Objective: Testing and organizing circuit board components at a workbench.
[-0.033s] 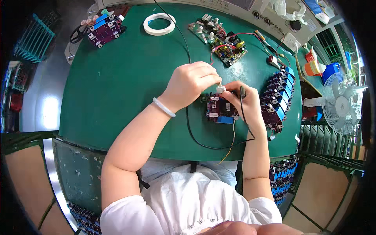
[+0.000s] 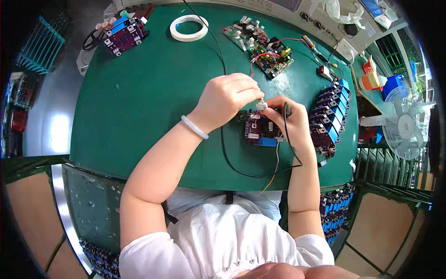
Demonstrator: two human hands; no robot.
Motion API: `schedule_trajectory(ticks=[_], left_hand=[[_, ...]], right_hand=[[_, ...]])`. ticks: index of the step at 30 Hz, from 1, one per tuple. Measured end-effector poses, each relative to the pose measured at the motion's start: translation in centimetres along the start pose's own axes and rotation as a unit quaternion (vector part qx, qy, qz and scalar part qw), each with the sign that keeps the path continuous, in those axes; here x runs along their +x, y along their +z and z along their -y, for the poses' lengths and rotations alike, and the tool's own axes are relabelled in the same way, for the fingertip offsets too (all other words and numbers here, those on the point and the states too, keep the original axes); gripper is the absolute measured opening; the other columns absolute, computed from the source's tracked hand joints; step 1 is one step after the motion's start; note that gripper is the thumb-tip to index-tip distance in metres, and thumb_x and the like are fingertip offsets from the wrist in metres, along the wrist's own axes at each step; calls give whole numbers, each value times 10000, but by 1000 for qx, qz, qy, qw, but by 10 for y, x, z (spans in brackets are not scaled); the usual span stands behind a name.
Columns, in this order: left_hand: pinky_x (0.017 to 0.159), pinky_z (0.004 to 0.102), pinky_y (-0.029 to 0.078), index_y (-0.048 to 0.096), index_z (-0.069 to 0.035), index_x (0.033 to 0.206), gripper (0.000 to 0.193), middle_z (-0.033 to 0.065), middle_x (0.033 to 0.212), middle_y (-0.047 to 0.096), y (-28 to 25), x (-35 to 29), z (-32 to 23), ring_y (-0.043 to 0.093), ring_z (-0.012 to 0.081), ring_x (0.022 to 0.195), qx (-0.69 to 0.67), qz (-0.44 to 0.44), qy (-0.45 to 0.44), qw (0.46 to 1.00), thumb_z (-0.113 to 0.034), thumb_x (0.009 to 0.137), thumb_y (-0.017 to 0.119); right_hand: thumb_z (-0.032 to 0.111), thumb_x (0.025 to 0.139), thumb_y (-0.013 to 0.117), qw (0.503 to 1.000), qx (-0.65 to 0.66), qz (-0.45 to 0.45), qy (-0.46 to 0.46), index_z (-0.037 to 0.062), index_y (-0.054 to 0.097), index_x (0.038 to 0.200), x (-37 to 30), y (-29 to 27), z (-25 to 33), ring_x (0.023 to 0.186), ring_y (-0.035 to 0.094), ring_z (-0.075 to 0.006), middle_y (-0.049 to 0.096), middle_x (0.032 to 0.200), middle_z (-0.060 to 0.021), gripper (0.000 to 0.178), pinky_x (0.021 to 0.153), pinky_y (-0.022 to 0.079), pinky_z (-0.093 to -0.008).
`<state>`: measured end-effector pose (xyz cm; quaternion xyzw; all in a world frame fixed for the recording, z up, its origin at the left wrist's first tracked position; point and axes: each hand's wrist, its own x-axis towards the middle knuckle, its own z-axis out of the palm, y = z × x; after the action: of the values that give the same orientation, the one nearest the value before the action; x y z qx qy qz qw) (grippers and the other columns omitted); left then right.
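My left hand (image 2: 232,95), with a pale bracelet at its wrist, pinches at the top of a small white connector (image 2: 262,106). What exactly lies between its fingertips is too small to make out. Thumb and index finger of my right hand (image 2: 290,118) are closed on the lower right side of that connector. A black cable (image 2: 260,176) loops across the table and up over my right hand, where a dark end piece (image 2: 288,109) sits against the fingers. Just below the connector lies a dark purple circuit board (image 2: 261,128) with a blue block; a thin yellow wire (image 2: 268,186) runs from it.
Stacked purple boards with blue blocks (image 2: 332,114) line the right of the green table (image 2: 139,102). Behind are mixed circuit boards (image 2: 272,58), wires (image 2: 313,49) and a white tape roll (image 2: 174,31). Another board (image 2: 123,39) sits far left. A fan (image 2: 404,123) stands right.
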<state>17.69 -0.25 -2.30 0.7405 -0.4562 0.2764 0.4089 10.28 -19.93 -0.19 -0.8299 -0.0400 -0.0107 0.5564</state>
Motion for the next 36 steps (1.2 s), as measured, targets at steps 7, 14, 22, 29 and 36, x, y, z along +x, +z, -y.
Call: schedule_trajectory(ticks=[7, 14, 22, 29, 36], left_hand=[[746, 344, 580, 723, -87, 882, 193, 66, 936, 688, -2, 2, -2, 682, 248, 898, 57, 10, 54, 997, -68, 694, 684], [692, 307, 575, 688, -46, 855, 191, 51, 901, 643, -3, 5, -12, 646, 216, 911, 118, 30, 109, 987, -62, 665, 698], [716, 316, 564, 683, -48, 871, 183, 48, 907, 630, -6, 6, -14, 622, 209, 905, 111, 103, 98, 984, -57, 689, 687], [789, 389, 535, 693, -87, 1024, 303, 81, 1023, 624, -6, -4, -42, 607, 272, 917, -15, 15, 16, 1000, -39, 725, 687], [567, 257, 445, 676, -41, 1090, 256, 63, 963, 678, -2, -25, -111, 554, 105, 642, -594, 439, -154, 656, -146, 861, 721]], right_hand=[[-34, 873, 624, 999, 6, 23, 23, -36, 661, 971, 0, -2, -5, 752, 589, -46, 670, 766, -43, 105, 653, 491, -225], [0, 871, 654, 998, -8, 22, 54, -38, 659, 953, 0, 2, -2, 712, 556, -48, 666, 747, -40, 91, 632, 477, -232], [55, 855, 698, 998, -46, 17, 27, -37, 659, 894, 3, 4, -2, 650, 518, -65, 597, 661, -46, 107, 589, 470, -262], [107, 861, 692, 976, -105, -162, -102, -11, 733, 954, -43, -4, 47, 840, 675, -203, 700, 985, -131, 155, 730, 506, -282], [246, 1016, 457, 856, -43, -418, -301, -61, 705, 878, -84, -10, 67, 465, 386, -38, 630, 997, -175, 418, 473, 314, -203]])
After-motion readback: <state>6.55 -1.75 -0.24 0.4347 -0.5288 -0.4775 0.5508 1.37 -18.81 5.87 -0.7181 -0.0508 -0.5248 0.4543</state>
